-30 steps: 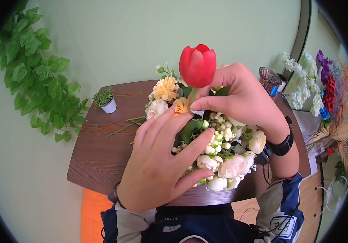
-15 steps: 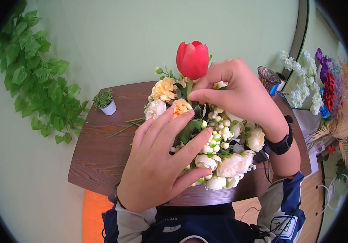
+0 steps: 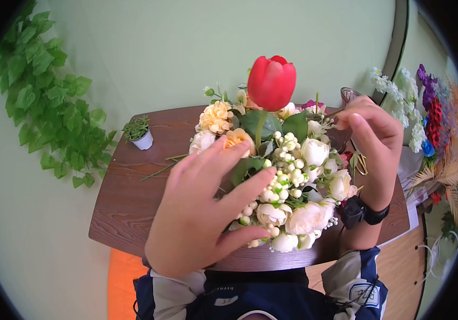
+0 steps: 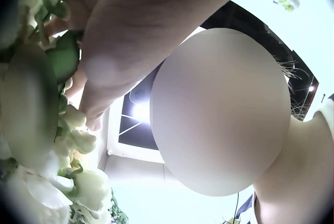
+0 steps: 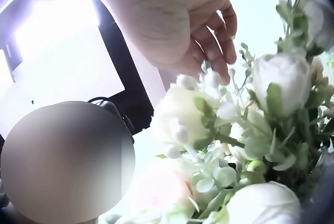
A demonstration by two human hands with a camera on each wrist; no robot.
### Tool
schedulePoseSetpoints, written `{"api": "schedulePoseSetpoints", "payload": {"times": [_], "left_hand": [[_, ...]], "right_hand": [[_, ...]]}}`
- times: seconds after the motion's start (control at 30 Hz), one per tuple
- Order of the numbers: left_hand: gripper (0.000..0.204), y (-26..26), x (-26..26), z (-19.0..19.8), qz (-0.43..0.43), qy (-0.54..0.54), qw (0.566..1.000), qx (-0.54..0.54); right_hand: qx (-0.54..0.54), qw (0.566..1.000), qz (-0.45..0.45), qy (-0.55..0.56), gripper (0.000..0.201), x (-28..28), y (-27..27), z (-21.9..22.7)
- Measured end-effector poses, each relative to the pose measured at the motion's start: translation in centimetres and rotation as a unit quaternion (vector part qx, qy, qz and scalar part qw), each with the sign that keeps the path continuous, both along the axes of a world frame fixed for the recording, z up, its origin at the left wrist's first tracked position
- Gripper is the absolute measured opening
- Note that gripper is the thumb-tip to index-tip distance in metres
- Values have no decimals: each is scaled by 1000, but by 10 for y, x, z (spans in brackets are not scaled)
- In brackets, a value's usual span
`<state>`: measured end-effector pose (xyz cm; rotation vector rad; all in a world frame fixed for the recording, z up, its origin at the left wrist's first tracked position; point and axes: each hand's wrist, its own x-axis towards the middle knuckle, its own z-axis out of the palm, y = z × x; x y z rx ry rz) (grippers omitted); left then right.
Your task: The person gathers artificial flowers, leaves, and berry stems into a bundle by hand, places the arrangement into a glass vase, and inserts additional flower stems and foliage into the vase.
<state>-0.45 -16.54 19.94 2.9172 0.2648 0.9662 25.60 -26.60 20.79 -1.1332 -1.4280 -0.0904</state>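
A red tulip stands upright above the flower arrangement, its green stem going down among the leaves, with no hand on it. My left hand lies with spread fingers over the arrangement's left side, fingertips at an orange flower and white berries. At the arrangement's right edge is my right hand, fingers loosely bent beside a thin stem; no held thing shows. The right wrist view has the right hand above white roses. The left hand is beside blossoms in the left wrist view.
A small potted plant stands at the back left of the brown table, near loose green stems. Behind my right hand is a glass vase. Leafy vines hang left; colourful flowers are at right.
My right hand has let go of the tulip's stem and moved right, to the arrangement's edge. The tulip has shifted slightly right. My left hand stays nearly in place.
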Motion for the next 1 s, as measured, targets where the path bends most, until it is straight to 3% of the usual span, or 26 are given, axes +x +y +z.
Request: {"api": "schedulePoseSetpoints", "payload": {"times": [0.17,0.27,0.4,0.63,0.7,0.77,0.83,1.0], "left_hand": [[67,12,-7,2,-18,-4,1000,18],[63,9,-6,2,-11,-58,998,-30],[60,15,-3,-2,-30,-109,993,-22],[46,14,-3,-1,-25,-117,993,-25],[43,14,-2,1,-33,-113,993,-27],[42,15,-2,0,-20,-108,994,-28],[41,15,0,-1,-24,-105,994,-29],[40,13,5,-3,-14,-124,991,-41]], "right_hand": [[16,996,-38,73,12,18,-12,-20],[-81,986,-117,91,11,27,-14,-33],[-88,980,-176,-4,13,39,-10,-46],[-87,967,-207,116,13,45,-45,-32],[-152,959,-238,7,12,57,-56,-32],[-195,949,-247,-3,14,69,-66,-33],[-329,907,-239,-109,17,83,-75,-36],[-453,861,-216,-78,28,132,-46,-74]]}}
